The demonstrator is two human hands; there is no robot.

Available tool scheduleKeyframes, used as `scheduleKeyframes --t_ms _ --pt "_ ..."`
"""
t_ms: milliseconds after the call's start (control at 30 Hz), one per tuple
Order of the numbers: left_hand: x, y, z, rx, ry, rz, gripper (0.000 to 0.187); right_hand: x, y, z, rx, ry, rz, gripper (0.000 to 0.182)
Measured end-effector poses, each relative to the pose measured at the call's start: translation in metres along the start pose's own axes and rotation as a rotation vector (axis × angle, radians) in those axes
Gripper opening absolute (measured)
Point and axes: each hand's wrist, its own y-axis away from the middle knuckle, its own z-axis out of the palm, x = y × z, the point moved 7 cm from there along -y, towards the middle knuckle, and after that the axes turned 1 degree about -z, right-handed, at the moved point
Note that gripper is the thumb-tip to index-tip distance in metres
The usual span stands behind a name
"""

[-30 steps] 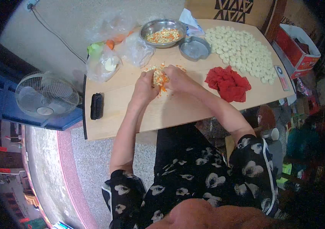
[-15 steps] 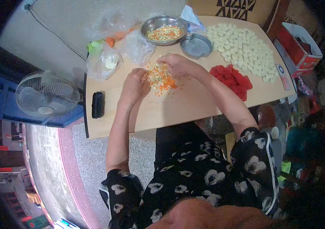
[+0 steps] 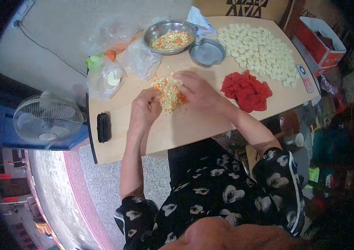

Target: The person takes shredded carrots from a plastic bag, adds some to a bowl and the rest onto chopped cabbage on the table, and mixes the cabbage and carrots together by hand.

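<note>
1. A white electric fan [image 3: 47,118] stands off the worktop at the left of the frame, on a blue surface beside the wall.
2. A small black case [image 3: 104,127] lies on the wooden worktop [image 3: 193,125] near its left edge, well apart from the hands.
3. Clear plastic bags [image 3: 110,75] sit in the upper left of the worktop, with green, white and orange vegetable pieces showing through them.
4. The left hand [image 3: 143,110] rests just left of centre, fingers curled loosely inward, its fingertips pressed against the left side of the pile; it grips nothing firmly.
5. The pile of chopped filling [image 3: 167,89], pale yellow bits mixed with orange, lies on the worktop at the centre of the frame, cupped between the two hands.
6. The right hand [image 3: 199,91] lies palm down just right of the pile, fingers spread a little and bent around the pile's right and upper side, touching it.
7. A steel bowl [image 3: 169,31] at the upper centre holds more of the same chopped mix.
8. An empty metal dish [image 3: 207,52] sits just right of that bowl.
9. A crumpled red bag [image 3: 247,89] lies right of the right hand, near it but apart.
10. Many small pale dough pieces [image 3: 260,52] are spread over the upper right of the worktop.
11. A red box [image 3: 320,41] stands off the worktop at the far right.
</note>
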Motion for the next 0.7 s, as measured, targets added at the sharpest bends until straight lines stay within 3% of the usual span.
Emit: scheduleKeyframes --t_ms 133,233,333,400,500,600,700 --pt "-0.025 -0.017 -0.003 0.198 -0.048 0.179 0.031 0.034 0.024 -0.019 0.013 0.178 0.106 0.058" --pt "-0.052 -0.023 0.004 0.097 0.215 -0.148 0.036 0.054 0.024 -0.010 -0.064 0.314 0.220 0.066" --pt "-0.054 -0.032 0.008 0.078 -0.154 0.099 0.038 0.052 0.018 0.013 -0.118 0.323 0.211 0.071" --pt "-0.055 -0.037 0.012 0.062 -0.120 0.082 0.037 0.042 0.015 0.036 -0.219 0.281 0.153 0.076" --pt "-0.044 -0.042 0.016 0.020 -0.031 0.093 0.036 0.022 0.004 0.035 -0.126 0.156 -0.015 0.078" --pt "-0.046 -0.040 0.018 -0.005 0.028 0.104 0.036 0.044 -0.004 0.019 -0.006 0.309 0.192 0.080" --pt "-0.053 -0.042 0.023 -0.014 0.017 0.096 0.035 0.048 -0.007 0.016 -0.003 0.392 0.175 0.080"
